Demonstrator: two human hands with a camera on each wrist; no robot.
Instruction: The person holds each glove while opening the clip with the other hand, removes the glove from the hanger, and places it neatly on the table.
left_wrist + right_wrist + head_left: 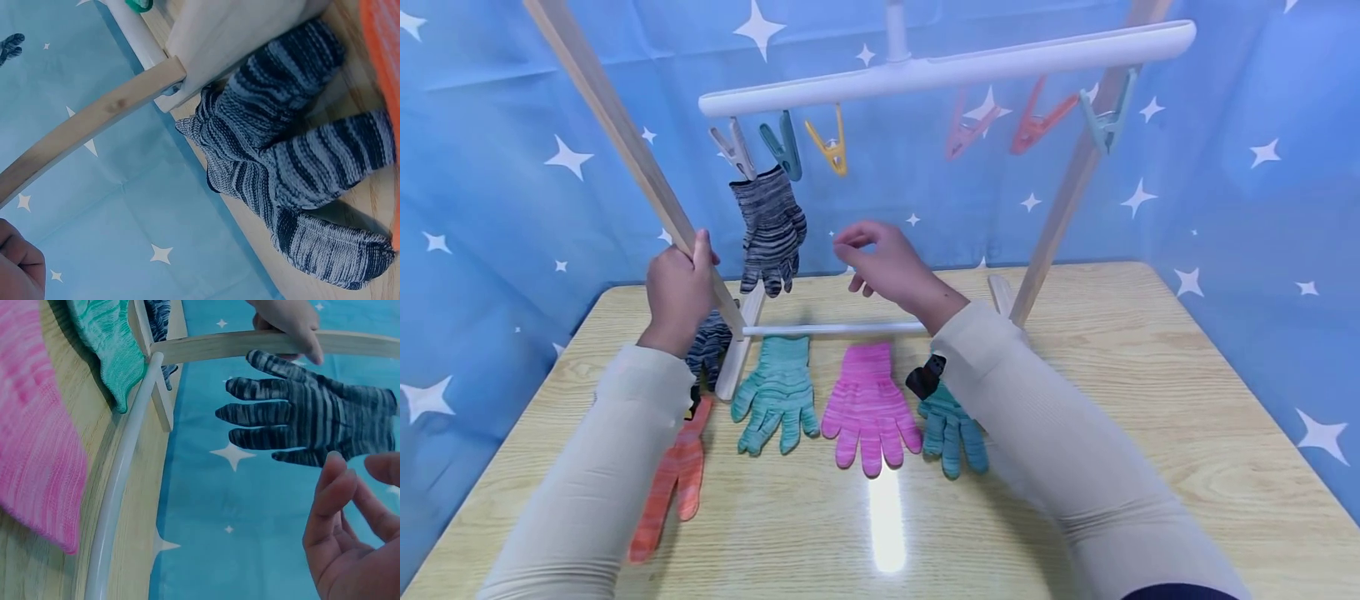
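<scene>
My left hand [683,279] grips the slanted wooden left leg [625,133] of a small drying rack. A grey striped glove [770,229] hangs fingers down from a grey clip [734,150] on the white hanger bar [947,68]. Just right of that glove my right hand [859,243] hovers with relaxed fingers and holds nothing; the right wrist view shows the right hand [353,487] empty beside the hanging glove [312,415]. A second grey striped glove [294,169] lies on the table by the rack's foot.
On the wooden table [1150,375] lie an orange glove [673,479], a green glove [778,396], a pink glove [868,408] and a teal glove [951,429]. Several free clips hang from the bar, among them a yellow clip [830,148]. Blue star cloth surrounds the table.
</scene>
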